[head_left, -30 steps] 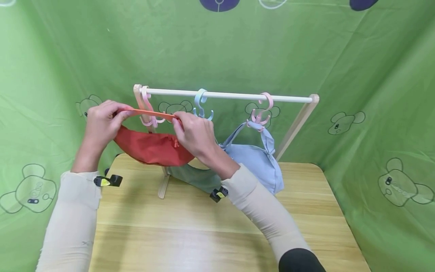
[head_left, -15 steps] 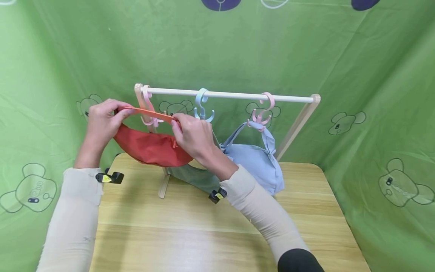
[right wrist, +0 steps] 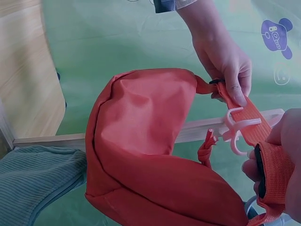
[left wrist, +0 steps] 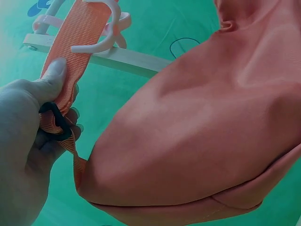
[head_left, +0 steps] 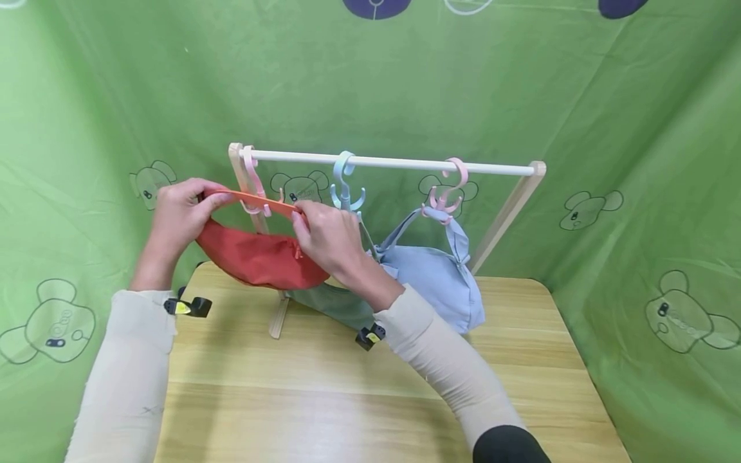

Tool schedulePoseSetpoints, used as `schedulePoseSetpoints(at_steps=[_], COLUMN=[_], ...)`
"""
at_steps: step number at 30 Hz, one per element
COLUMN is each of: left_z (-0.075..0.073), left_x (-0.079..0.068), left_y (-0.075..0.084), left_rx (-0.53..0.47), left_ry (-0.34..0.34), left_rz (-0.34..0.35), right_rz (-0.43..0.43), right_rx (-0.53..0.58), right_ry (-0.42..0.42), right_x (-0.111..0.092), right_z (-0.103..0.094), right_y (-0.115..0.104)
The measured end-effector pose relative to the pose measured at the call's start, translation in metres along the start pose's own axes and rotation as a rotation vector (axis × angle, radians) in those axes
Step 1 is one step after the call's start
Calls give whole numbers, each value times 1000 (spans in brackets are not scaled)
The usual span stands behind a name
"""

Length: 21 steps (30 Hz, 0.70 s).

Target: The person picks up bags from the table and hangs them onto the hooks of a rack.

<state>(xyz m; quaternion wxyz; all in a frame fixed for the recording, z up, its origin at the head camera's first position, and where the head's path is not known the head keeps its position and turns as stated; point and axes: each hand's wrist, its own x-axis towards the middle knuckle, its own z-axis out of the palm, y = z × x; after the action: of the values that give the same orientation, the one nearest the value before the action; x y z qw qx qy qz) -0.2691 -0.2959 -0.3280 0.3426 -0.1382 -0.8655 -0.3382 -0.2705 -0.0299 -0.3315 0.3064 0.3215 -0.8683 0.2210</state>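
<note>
My left hand [head_left: 178,215] pinches the left end of an orange-red strap [head_left: 269,204] between thumb and fingers. The right hand [head_left: 332,235] grips the strap's other end, so it stretches between both hands. Below it hangs the red waist bag [head_left: 260,260], tilted and apart from the table. The strap runs at a pink hook [head_left: 251,170] on the left of the rack. In the left wrist view, a pale prong [left wrist: 94,48] crosses in front of the strap. The right wrist view has the pink prongs [right wrist: 244,123] against the webbing and a black buckle [right wrist: 260,172] by the right fingers.
A white bar [head_left: 399,163] on wooden posts carries a blue hook [head_left: 343,177] and another pink hook [head_left: 456,177]. A light blue bag [head_left: 434,276] hangs at the right; a grey-green bag [head_left: 330,303] is partly hidden behind my right arm. Beneath lies a wooden table [head_left: 324,399].
Both hands have lowered slightly, bringing the strap and red waist bag down to the level of the left pink hook's prongs. Both grips are kept. The light blue bag has not moved.
</note>
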Motion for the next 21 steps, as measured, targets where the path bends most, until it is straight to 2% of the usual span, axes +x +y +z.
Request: schedulePoseSetpoints(at_steps=[7, 16, 21], left_z=[1, 3, 4], left_x=[-6, -16, -19], left_y=[-1, -2, -2], left_rx=[-17, -77, -90], left_ry=[-42, -128, -161], left_rz=[-74, -268, -325], right_rz=[4, 34, 51], right_rx=[13, 48, 78], right_ry=[3, -28, -38], right_x=[-2, -10, -13], right_z=[4, 11, 15], right_y=[0, 0, 0])
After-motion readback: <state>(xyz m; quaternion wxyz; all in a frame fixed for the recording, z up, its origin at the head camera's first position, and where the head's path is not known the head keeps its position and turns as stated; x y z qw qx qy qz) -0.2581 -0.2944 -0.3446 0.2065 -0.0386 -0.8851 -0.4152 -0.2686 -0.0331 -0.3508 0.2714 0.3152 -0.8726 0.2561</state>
